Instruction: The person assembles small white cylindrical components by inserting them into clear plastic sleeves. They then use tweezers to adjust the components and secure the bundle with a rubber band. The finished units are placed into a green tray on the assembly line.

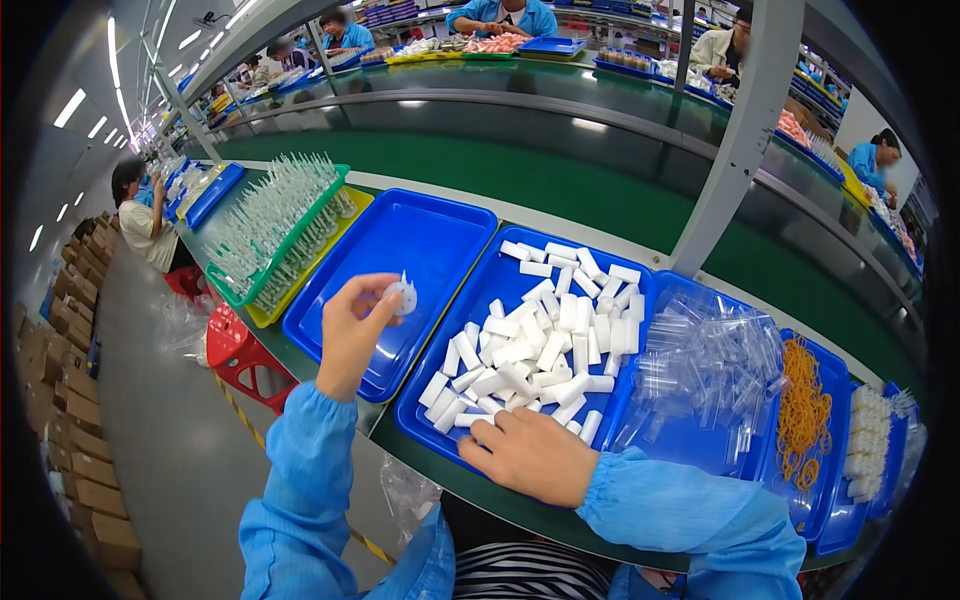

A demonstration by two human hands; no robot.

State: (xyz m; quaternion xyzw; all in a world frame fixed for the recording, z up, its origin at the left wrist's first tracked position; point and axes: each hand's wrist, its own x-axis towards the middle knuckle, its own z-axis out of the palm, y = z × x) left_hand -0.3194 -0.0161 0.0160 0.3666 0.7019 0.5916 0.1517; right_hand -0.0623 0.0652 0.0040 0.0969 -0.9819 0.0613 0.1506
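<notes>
White spiked disc (406,297) pinched in my left hand (348,325); my right hand (538,456), finger grip unclear, seems mid-pick, needing one white block (550,351) isolated.

The sleeves (300,480) are light blue, the garment (530,573) striped black and white. The small disc (406,298) looks translucent white, the blocks (583,315) solid white, the nearest trays (400,240) bright blue. Plastic pieces (700,350) are clear, rubber bands (802,400) orange-yellow. The basket (238,296) is green, its spikes (280,210) whitish, perhaps faintly green; the distance blurs them. Red stool (235,350), dark-green desk (415,450).
</notes>
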